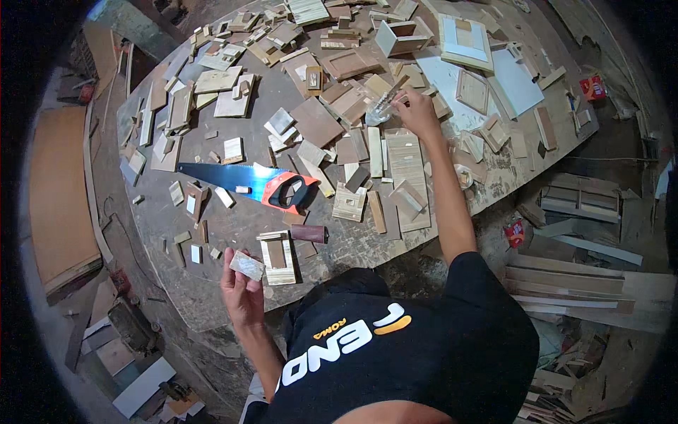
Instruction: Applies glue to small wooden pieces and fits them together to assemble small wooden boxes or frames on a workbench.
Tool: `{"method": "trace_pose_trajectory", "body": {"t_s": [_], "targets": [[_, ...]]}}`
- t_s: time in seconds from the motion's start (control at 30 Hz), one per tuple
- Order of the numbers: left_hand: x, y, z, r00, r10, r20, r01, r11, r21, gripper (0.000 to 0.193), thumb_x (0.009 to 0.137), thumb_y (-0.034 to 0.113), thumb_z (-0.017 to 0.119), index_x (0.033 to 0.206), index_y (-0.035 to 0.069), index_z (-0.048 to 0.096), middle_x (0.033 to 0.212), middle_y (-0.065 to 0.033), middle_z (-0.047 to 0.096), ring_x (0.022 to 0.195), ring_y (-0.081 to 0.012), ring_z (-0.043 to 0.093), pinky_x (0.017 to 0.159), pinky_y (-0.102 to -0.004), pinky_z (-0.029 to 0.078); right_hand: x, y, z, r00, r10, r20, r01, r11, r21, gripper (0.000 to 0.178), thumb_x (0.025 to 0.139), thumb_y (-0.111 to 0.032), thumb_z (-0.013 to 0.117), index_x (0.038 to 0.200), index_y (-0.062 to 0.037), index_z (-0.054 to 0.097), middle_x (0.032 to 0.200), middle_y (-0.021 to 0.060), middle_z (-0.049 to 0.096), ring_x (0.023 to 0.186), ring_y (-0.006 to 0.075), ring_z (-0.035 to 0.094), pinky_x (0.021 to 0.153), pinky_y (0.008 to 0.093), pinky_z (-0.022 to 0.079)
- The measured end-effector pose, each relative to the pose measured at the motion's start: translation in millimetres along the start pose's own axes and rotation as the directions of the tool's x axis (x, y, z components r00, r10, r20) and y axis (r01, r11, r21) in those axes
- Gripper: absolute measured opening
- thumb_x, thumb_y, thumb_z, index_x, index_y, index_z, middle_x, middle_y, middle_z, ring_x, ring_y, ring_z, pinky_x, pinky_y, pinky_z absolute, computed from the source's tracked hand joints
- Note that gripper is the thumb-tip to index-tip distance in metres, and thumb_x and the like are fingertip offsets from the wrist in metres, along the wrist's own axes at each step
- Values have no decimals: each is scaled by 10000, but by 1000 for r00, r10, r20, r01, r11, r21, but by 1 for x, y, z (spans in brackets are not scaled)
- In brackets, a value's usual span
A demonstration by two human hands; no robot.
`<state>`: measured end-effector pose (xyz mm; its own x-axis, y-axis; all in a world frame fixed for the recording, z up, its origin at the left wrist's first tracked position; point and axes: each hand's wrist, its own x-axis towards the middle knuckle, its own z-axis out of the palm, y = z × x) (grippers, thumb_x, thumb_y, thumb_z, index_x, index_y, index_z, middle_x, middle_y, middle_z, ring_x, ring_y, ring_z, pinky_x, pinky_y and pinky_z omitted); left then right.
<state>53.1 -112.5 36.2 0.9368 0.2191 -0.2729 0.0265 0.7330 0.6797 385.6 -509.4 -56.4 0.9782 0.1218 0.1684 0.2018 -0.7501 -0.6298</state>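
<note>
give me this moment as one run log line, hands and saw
left hand: holding small wood piece with whitish smear | right hand: at clear plastic item, grip unclear | saw: flat on table, untouched

The saw blade (220,174) is glossy metal, the held block (246,266) wood, the tabletop (206,302) rough.

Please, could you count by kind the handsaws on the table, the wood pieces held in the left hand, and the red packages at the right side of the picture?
Handsaw: 1
Wood piece in the left hand: 1
Red packages: 2
Total: 4
</note>
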Motion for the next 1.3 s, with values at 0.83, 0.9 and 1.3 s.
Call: {"method": "trace_pose_trajectory", "body": {"t_s": [0.83,0.9,1.3], "targets": [[-10,1,-14,999,24,-24,-24,1000,11,571,897,22,617,1413,-9,375,1354,-160,507,1255,-272,492,1075,-440,383,-11,-7,5,994,-103,-35,102,995,-17,161,815,-114,677,906,-4,603,844,182,671,788,354,652,699,434,507],[-11,1,-14,1000,19,-15,-19,1000,2,573,895,22,619,1413,-9,375,1354,-162,506,1253,-274,494,1073,-440,385,-15,-15,3,977,-211,17,211,977,5,126,825,-96,647,881,-1,586,850,186,647,822,394,619,708,464,479],[-9,3,-8,999,35,17,-36,996,77,557,895,40,628,1404,7,404,1327,-162,500,1186,-279,527,1024,-412,434,-15,-13,8,997,-71,34,71,997,-17,167,833,-141,649,936,-35,571,870,205,648,874,389,620,747,467,488]]}}
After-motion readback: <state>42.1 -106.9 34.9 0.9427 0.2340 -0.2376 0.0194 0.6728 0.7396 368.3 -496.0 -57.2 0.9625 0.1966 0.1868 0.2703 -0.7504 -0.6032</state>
